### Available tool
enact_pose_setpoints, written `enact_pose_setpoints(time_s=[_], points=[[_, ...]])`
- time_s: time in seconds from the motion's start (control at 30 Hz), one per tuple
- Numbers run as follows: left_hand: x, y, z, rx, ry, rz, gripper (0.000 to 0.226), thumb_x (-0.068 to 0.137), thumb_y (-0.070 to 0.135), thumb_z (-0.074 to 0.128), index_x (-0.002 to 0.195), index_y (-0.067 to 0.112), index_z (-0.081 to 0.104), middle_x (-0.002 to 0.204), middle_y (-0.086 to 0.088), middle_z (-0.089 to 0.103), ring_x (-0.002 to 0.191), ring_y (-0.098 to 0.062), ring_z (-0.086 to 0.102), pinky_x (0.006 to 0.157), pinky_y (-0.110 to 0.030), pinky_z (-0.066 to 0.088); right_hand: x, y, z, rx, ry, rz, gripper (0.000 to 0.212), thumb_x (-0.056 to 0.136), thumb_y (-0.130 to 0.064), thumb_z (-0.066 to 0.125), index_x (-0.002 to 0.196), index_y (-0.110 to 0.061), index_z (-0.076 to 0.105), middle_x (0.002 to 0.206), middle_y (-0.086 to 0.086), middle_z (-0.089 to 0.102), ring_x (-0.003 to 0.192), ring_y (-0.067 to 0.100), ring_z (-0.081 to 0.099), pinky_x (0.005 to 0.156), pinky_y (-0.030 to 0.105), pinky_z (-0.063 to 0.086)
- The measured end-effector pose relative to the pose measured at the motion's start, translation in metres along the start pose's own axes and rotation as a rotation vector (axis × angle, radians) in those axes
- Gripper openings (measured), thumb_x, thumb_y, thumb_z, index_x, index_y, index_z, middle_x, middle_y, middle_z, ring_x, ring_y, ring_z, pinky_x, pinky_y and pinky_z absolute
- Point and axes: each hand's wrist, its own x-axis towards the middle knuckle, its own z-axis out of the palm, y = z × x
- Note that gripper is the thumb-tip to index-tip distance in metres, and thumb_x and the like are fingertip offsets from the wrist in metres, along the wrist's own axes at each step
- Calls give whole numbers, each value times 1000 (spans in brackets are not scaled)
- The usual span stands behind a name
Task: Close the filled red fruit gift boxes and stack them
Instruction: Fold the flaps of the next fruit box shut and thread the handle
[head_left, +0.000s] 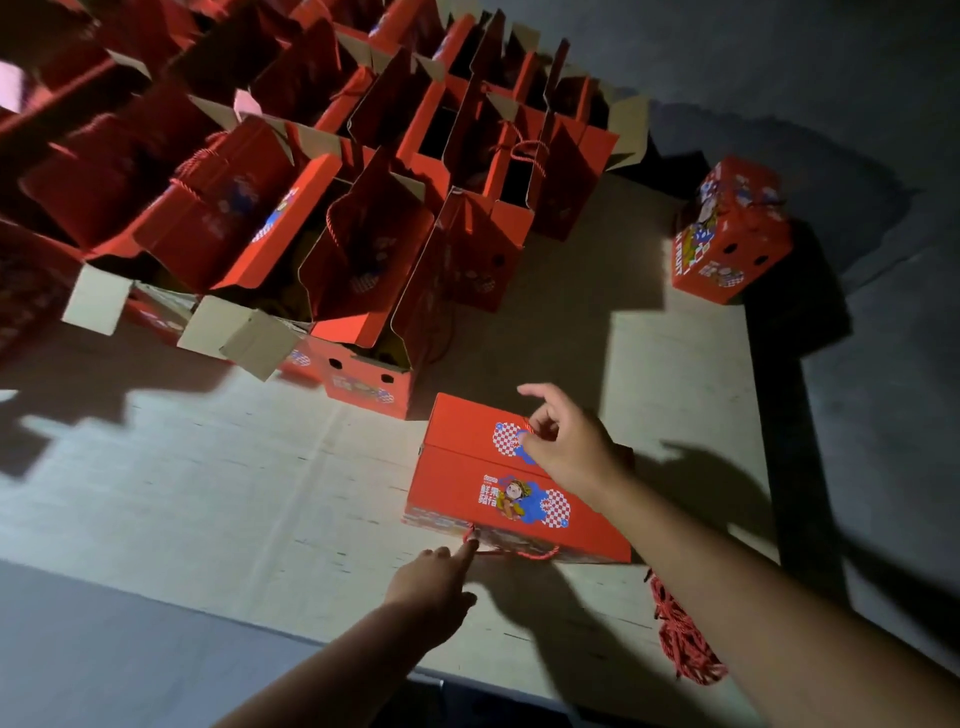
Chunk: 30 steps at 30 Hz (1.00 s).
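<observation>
Since its flaps already lie flat, the closed gift box (519, 480) sits on the cardboard sheet (208, 467) in front of the open boxes (363, 249), and it probably handles stiff but heavy with fruit. The right hand (563, 444) pinches the red cord (529, 425) on its top; the left hand (434, 584) reaches straight-fingered to the near cord loop (511, 552). Gripping under both ends looks safer than thin cords.

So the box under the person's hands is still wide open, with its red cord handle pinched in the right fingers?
Not quite. The head view shows the box closed, its flaps flat along the top seam. The right hand does pinch the red cord.
</observation>
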Motion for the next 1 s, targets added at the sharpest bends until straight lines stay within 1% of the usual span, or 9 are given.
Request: enact_pose_setpoints(time_s=[0.17, 0.27, 0.37, 0.53, 0.67, 0.77, 0.83, 0.93, 1.0], points=[[6, -18, -4, 179, -28, -132, 46, 102, 25, 58, 146, 20, 48, 132, -6, 53, 121, -27, 58, 93, -41, 53, -49, 1, 2, 22, -63, -99, 63, 91, -17, 71, 138, -54, 48, 89, -12, 58, 84, 10, 62, 83, 25, 53], [-14, -17, -24, 286, -32, -49, 31, 100, 17, 53, 129, 18, 62, 129, -6, 55, 119, -27, 58, 89, -41, 54, -83, -2, 7, 13, -93, -116, 65, 93, -23, 69, 141, -59, 45, 97, -15, 62, 95, 3, 65, 81, 10, 50], [-53, -6, -48, 241, 35, 48, 23, 93, 20, 47, 110, 19, 63, 116, -2, 57, 109, -26, 62, 74, -40, 49, -110, -4, 14, -17, -181, -143, 71, 95, -28, 66, 148, -63, 35, 105, -19, 57, 98, 2, 61, 79, 15, 53], [-103, 18, -112, 49, 495, 365, 12, 83, 28, 64, 83, 28, 51, 93, 10, 49, 78, -12, 56, 46, -27, 41, -125, -11, 12, -47, -132, -153, 75, 94, -33, 60, 154, -63, 25, 126, -31, 51, 122, -3, 52, 100, 19, 47], [-87, 45, -167, -116, 702, 522, 14, 92, 24, 70, 93, 26, 57, 107, 6, 52, 86, -14, 55, 53, -33, 49, -128, -23, 7, -59, -51, -58, 80, 83, -45, 50, 146, -76, 10, 152, -21, 44, 143, 3, 40, 112, 15, 29], [-58, 61, -188, -388, 646, 560, 21, 91, 12, 73, 92, 27, 58, 106, 13, 59, 96, -10, 62, 75, -32, 51, -127, -34, 1, 9, -16, -31, 88, 85, -40, 55, 154, -64, 5, 160, -18, 38, 144, -6, 31, 113, 7, 22], [-42, 69, -192, -570, 523, 483, 21, 92, 8, 70, 96, 27, 63, 102, 14, 67, 100, -9, 66, 87, -37, 53, -125, -38, -5, 132, -5, -8, 97, 89, -30, 64, 158, -60, 3, 153, -26, 45, 136, -10, 44, 113, 17, 38], [-25, 74, -196, -565, 331, 440, 21, 98, 7, 61, 109, 25, 65, 104, 13, 73, 102, -7, 68, 92, -36, 52, -119, -40, -6, 249, 48, 15, 99, 92, -15, 64, 162, -54, 6, 104, -36, 59, 95, -13, 63, 84, 10, 46], [-18, 76, -204, -451, 242, 489, 23, 97, 6, 57, 105, 24, 70, 98, 13, 75, 93, -2, 69, 87, -32, 53, -113, -42, -10, 307, 89, 24, 94, 93, -11, 62, 163, -49, 11, 111, -34, 60, 95, -19, 60, 84, 2, 40]])
